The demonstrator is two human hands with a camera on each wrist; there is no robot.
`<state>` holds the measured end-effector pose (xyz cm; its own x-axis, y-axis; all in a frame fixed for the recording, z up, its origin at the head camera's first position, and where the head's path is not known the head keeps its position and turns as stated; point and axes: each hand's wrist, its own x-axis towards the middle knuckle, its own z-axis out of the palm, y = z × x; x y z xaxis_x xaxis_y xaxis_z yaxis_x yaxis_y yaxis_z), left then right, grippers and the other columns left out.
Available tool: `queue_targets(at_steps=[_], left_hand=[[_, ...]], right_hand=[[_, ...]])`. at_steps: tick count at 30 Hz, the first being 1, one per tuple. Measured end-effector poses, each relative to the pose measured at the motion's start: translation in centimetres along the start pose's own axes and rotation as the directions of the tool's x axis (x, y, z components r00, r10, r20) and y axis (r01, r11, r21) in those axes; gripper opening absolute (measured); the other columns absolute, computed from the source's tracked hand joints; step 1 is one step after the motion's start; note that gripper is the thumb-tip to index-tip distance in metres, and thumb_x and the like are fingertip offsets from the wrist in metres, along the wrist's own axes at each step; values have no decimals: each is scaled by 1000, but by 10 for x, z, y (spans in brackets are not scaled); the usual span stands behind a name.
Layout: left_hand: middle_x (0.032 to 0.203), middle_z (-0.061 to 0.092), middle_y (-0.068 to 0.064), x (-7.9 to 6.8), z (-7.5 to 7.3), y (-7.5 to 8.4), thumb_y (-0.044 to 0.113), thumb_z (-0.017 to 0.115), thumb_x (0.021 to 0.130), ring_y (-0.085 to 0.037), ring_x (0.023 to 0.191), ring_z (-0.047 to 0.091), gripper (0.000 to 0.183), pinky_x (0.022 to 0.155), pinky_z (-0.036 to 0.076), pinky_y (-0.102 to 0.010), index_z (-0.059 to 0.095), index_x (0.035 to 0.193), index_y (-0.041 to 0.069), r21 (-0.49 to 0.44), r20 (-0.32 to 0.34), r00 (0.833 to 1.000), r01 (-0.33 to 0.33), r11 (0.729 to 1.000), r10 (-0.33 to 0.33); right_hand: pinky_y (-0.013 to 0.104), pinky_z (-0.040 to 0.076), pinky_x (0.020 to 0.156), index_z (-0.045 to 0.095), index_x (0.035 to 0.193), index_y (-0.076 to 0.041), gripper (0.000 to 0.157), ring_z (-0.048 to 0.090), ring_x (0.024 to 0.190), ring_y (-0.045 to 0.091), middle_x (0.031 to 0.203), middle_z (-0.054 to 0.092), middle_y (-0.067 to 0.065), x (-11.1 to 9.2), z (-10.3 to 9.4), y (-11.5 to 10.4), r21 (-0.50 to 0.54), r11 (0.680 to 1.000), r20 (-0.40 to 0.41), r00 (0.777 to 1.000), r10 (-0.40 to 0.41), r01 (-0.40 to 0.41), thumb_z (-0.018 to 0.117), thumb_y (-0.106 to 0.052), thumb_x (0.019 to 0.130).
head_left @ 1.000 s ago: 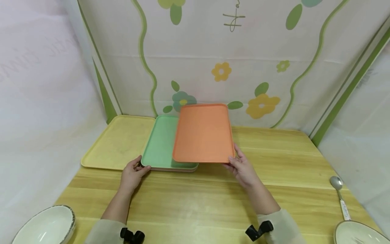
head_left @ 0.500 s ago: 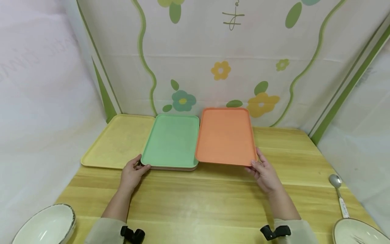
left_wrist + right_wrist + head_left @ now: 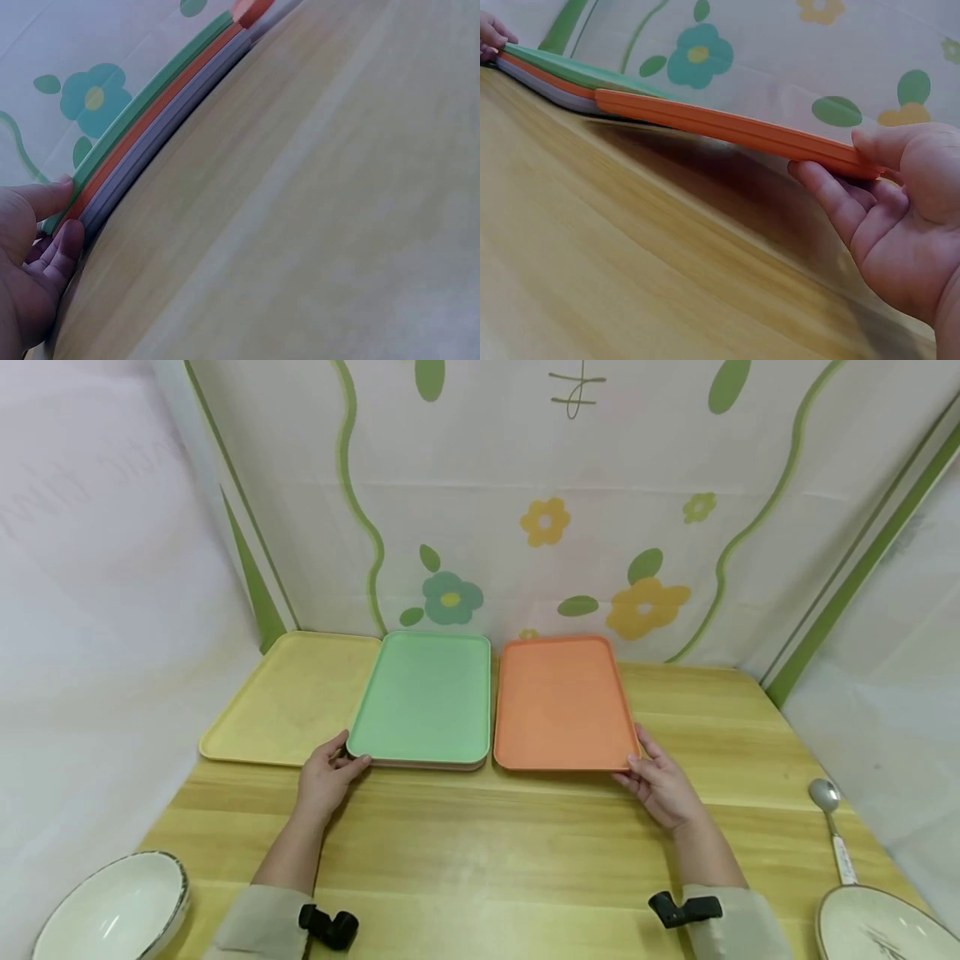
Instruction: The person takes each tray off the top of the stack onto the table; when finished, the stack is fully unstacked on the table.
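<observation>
My right hand [image 3: 660,785] pinches the near right corner of an orange tray [image 3: 566,706], thumb on top and fingers underneath. In the right wrist view this tray's edge [image 3: 727,126] is raised over the table with a shadow below it. A green tray [image 3: 423,697] lies just left of it, topping a stack. Under the green one, the left wrist view shows another orange tray [image 3: 154,124] and greyish trays [image 3: 161,127]. At the stack's near left corner my left hand [image 3: 326,785] grips the edge, thumb over the green rim and fingers lower down.
A yellow tray [image 3: 296,697] lies left of the stack. One white bowl [image 3: 112,906] sits at the front left, and a white dish [image 3: 885,927] at the front right, beside a spoon [image 3: 834,831]. A patterned cloth [image 3: 480,510] backs the wooden table [image 3: 495,852].
My right hand has carried the orange tray rightward off the green tray and lowered it toward the table. The left hand has stayed at the stack's corner.
</observation>
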<state>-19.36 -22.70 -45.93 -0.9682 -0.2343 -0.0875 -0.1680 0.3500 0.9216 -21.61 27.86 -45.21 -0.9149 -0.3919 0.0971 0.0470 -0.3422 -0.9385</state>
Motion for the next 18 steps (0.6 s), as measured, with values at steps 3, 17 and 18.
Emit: queue_targets(at_steps=[3, 17, 18], left_hand=[[131, 48, -18, 0, 0, 1, 21, 69, 93, 1, 84, 48, 71, 70, 42, -13, 33, 152, 5, -2, 2, 1000, 4, 1000, -4], [123, 50, -17, 1, 0, -1, 19, 69, 93, 0, 81, 48, 70, 68, 42, -14, 34, 152, 4, -13, -4, 1000, -4, 1000, 4], [125, 50, -17, 1, 0, -1, 19, 68, 93, 0, 82, 48, 70, 69, 42, -13, 33, 152, 4, -14, -4, 1000, -4, 1000, 4]], right_hand=[[22, 53, 91, -16, 155, -10, 73, 66, 106, 10, 124, 63, -4, 3, -3, 2, -13, 999, 4, 999, 39, -39, 36, -1, 105], [21, 52, 91, -10, 158, -13, 76, 63, 107, 5, 131, 54, -3, 17, -4, 9, -168, 976, -74, 989, 128, -139, 44, -11, 105], [21, 52, 92, -9, 158, -15, 76, 63, 108, 4, 136, 51, 4, 17, -4, 9, -183, 971, -83, 987, 140, -153, 44, -12, 105]])
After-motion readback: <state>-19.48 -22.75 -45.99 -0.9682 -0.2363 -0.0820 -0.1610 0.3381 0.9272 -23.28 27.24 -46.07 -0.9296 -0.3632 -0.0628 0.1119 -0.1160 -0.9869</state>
